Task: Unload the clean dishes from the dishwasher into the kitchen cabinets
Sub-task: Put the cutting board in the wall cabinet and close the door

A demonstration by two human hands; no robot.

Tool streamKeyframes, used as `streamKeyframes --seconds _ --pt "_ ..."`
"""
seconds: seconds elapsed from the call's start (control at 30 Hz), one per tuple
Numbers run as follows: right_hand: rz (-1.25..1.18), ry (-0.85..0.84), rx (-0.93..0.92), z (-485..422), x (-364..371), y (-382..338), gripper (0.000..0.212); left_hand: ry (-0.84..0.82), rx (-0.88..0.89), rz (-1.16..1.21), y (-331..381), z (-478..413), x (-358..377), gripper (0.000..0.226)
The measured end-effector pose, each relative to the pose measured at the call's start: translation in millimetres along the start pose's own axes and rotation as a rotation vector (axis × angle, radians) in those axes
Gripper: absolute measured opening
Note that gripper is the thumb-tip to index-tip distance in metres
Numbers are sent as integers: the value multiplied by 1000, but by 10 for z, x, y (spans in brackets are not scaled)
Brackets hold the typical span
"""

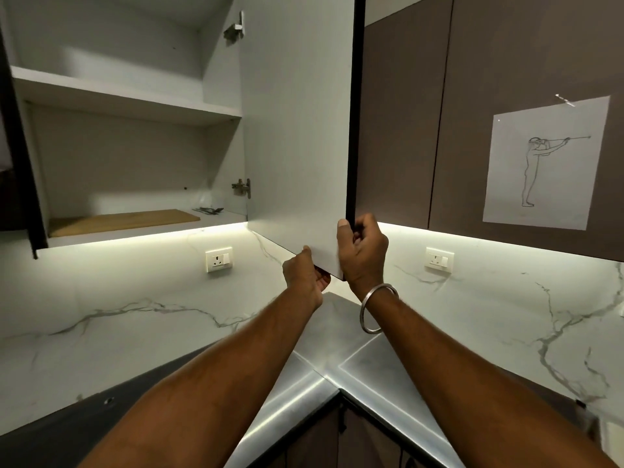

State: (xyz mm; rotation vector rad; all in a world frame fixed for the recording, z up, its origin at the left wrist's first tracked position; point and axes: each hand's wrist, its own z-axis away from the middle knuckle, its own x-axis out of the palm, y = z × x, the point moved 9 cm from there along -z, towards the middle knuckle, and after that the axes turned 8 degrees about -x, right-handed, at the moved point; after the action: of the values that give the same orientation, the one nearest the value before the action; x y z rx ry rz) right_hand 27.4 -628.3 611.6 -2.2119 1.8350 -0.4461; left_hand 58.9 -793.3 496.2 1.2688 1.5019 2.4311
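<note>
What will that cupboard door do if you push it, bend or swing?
The cupboard door probably swings, not bends: it looks flat and rigid, hung on metal hinges. It likely moves easily, since the left hand and right hand just pinch its bottom corner.

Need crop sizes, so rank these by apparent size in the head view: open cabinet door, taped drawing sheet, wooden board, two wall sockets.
1. cabinet door
2. drawing sheet
3. wooden board, seen foreshortened
4. left socket and right socket: alike, tied
</note>
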Motion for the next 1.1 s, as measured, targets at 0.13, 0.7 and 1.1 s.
streamKeyframes --seconds 0.13,0.7,1.1 --pt "-42 -51 -46 144 271 -287 28 56 44 -48 169 105 -300 28" --pt "-153 -181 -90 663 1536 -1512 32 6 57 -91 1162 572 -1562 28" --pt "-187 -287 -102 891 2338 -1912 34 109 112 -106 1766 655 -2413 21"
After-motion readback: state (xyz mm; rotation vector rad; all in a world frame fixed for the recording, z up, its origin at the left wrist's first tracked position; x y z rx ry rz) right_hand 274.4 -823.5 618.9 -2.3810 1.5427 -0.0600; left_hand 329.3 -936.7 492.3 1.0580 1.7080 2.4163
